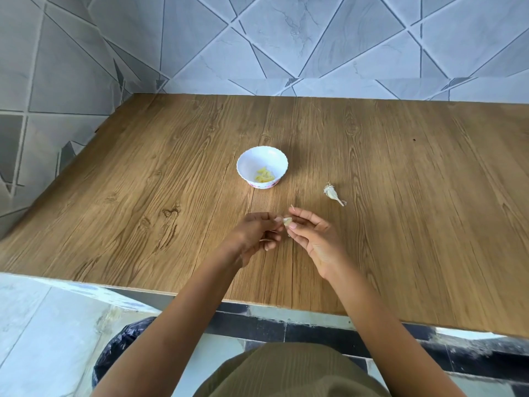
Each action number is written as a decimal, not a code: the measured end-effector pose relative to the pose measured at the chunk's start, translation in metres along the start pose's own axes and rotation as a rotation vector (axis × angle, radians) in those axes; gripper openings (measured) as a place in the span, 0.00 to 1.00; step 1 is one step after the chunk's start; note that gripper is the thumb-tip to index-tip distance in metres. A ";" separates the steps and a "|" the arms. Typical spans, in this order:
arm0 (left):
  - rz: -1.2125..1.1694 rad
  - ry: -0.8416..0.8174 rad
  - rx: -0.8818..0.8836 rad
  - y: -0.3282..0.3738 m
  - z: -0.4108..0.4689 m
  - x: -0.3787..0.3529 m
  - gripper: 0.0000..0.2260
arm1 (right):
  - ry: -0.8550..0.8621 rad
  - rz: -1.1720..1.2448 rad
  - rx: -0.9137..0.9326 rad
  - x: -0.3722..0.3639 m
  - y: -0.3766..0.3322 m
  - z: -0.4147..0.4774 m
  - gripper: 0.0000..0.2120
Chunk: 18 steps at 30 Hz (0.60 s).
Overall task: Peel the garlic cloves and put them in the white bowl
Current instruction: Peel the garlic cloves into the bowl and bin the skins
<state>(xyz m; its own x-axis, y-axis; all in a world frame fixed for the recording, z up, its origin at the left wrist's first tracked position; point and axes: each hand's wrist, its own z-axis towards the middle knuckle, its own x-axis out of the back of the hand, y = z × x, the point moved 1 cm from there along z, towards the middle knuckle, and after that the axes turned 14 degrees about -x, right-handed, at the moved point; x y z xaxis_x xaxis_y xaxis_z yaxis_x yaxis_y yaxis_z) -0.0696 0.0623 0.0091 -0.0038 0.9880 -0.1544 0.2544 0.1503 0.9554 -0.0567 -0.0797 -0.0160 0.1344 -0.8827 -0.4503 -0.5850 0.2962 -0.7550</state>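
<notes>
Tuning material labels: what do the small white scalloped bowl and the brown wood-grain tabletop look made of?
Small white scalloped bowl: probably glazed ceramic or melamine, glossy; smooth bright wall, pink printed band at the base. Cannot tell which. Brown wood-grain tabletop: likely laminate or veneer on board, matte; flat grain with knots, thin square front edge.

clove and table only partly seen

nearer than the white bowl [252, 161], the garlic clove [287, 221] shows only a pale sliver, the rest covered by the pinching fingers [300, 217] of the left hand [252, 234] and right hand [312, 239]; how much skin is on it cannot be told. inside the bowl the peeled cloves [264, 176] are too small to count. right of the bowl, the garlic remnant [331, 192] is too small to make out, and the table [400, 224] runs off the frame edge.
</notes>
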 end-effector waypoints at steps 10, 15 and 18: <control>0.105 0.079 -0.075 -0.005 0.000 0.002 0.06 | 0.048 -0.021 -0.013 -0.001 0.002 0.004 0.07; 0.251 0.077 -0.179 -0.009 -0.002 0.001 0.06 | 0.054 -0.038 -0.055 -0.004 0.003 0.006 0.06; 0.270 0.059 -0.200 -0.007 -0.002 0.001 0.06 | 0.041 -0.032 -0.064 -0.003 0.001 0.006 0.08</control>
<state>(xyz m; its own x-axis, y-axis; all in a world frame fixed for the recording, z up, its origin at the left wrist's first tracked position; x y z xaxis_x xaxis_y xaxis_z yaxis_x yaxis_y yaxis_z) -0.0732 0.0625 0.0028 -0.0200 0.9926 0.1200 0.0592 -0.1187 0.9912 -0.0530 -0.0746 -0.0188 0.1218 -0.9058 -0.4059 -0.6314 0.2448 -0.7358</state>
